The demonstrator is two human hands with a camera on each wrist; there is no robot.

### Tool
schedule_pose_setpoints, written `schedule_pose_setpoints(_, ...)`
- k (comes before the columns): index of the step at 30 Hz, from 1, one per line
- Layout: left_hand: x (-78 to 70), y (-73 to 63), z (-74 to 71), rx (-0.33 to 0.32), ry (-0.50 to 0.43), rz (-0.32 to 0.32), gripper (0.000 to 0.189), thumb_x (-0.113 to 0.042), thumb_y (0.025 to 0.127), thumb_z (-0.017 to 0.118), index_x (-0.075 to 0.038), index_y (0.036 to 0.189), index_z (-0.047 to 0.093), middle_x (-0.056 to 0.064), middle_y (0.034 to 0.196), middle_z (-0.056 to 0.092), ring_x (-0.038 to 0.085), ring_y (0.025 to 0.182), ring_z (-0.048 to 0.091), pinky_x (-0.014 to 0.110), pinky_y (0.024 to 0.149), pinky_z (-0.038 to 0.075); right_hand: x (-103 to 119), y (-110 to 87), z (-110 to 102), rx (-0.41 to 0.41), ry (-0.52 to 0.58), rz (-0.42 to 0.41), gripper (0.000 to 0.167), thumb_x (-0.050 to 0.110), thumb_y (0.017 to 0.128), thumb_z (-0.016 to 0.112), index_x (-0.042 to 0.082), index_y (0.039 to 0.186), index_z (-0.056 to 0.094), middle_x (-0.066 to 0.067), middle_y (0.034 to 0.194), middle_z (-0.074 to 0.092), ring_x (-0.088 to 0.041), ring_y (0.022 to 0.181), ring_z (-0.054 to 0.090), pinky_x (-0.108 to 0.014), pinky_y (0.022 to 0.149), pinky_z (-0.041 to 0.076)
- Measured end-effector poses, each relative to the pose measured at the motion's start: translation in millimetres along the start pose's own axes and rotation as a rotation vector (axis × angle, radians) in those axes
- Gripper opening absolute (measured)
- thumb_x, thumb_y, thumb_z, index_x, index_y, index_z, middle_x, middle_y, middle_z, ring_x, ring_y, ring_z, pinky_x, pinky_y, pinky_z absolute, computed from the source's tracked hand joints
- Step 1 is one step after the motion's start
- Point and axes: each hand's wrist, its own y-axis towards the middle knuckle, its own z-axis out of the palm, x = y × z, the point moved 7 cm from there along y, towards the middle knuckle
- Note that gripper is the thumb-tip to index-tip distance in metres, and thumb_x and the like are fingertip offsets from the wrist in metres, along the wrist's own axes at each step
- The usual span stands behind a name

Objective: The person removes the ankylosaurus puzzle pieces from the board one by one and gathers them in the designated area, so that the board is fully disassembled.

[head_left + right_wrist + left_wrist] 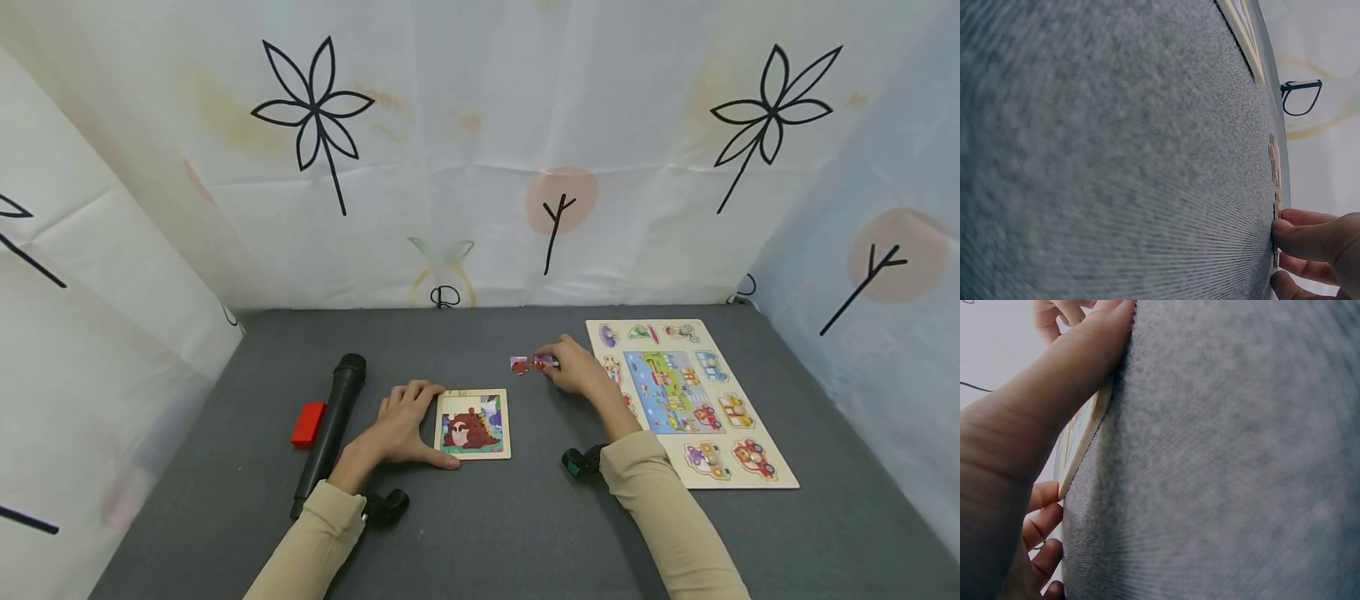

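A small square jigsaw puzzle in a pale wooden frame [472,457] lies on the grey table, a dark red creature pictured on it. My left hand [402,425] holds the frame at its left side, thumb along the near edge and index fingertip at the far corner; the left wrist view shows that frame's side [1085,444] edge-on. Beyond the frame to the right, my right hand [572,367] pinches a small jigsaw piece [545,362] with thumb and fingertips, low at the table surface. Another jigsaw piece [519,365] lies just left of it.
Right of my right hand lies a large wooden peg puzzle board [750,392] with vehicle and toy pictures. A black microphone [330,433] and a red block [307,425] lie left of my left hand. Printed cloth walls [465,167] enclose the table.
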Motion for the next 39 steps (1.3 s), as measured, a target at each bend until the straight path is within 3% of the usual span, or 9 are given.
schedule_pose_setpoints(4,-0.1,0.0,-0.3,-0.001,-0.008,-0.004,0.117,-0.067,0.062,0.09,-0.016,0.154,0.04,0.014,0.153,0.039,0.042,0.137,0.035,0.064,0.11,0.032,0.0,-2.0,-1.4,-0.023,0.009,-0.01,0.032,0.01,0.1,0.062,0.004,0.131,0.069,-0.021,0.121,0.061,-0.032,0.106,0.06,-0.05,0.091,0.052)
schedule_pose_setpoints(15,0.2,0.7,0.7,-0.002,-0.012,-0.014,0.117,-0.067,0.061,0.09,-0.017,0.154,0.041,0.013,0.154,0.039,0.041,0.137,0.035,0.063,0.111,0.032,0.8,-3.7,-6.7,-0.034,0.015,0.019,0.039,0.015,0.097,0.07,0.007,0.135,0.066,-0.02,0.12,0.061,-0.029,0.099,0.059,-0.049,0.084,0.052)
schedule_pose_setpoints(23,0.9,0.7,1.5,0.001,-0.011,-0.018,0.117,-0.067,0.061,0.09,-0.017,0.154,0.041,0.014,0.154,0.039,0.041,0.136,0.036,0.063,0.111,0.032,18.7,-6.2,-9.7,-0.045,0.035,0.003,0.041,0.016,0.095,0.073,0.008,0.135,0.067,-0.02,0.122,0.06,-0.029,0.095,0.061,-0.049,0.079,0.054)
schedule_pose_setpoints(31,0.3,0.7,1.3,0.003,-0.012,-0.014,0.116,-0.067,0.061,0.09,-0.017,0.154,0.041,0.014,0.154,0.038,0.042,0.136,0.036,0.063,0.11,0.031,39.2,-8.5,-9.0,-0.016,0.053,-0.046,0.04,0.019,0.096,0.072,0.011,0.135,0.067,-0.019,0.117,0.06,-0.023,0.084,0.055,-0.039,0.065,0.046)
schedule_pose_setpoints(39,-1.0,1.2,0.2,0.008,-0.018,-0.021,0.116,-0.067,0.062,0.09,-0.017,0.154,0.04,0.015,0.154,0.037,0.042,0.136,0.035,0.064,0.11,0.031,62.4,-13.6,-1.8,0.022,0.047,-0.113,0.038,0.022,0.097,0.072,0.014,0.134,0.068,-0.015,0.117,0.062,-0.019,0.088,0.057,-0.033,0.065,0.045)
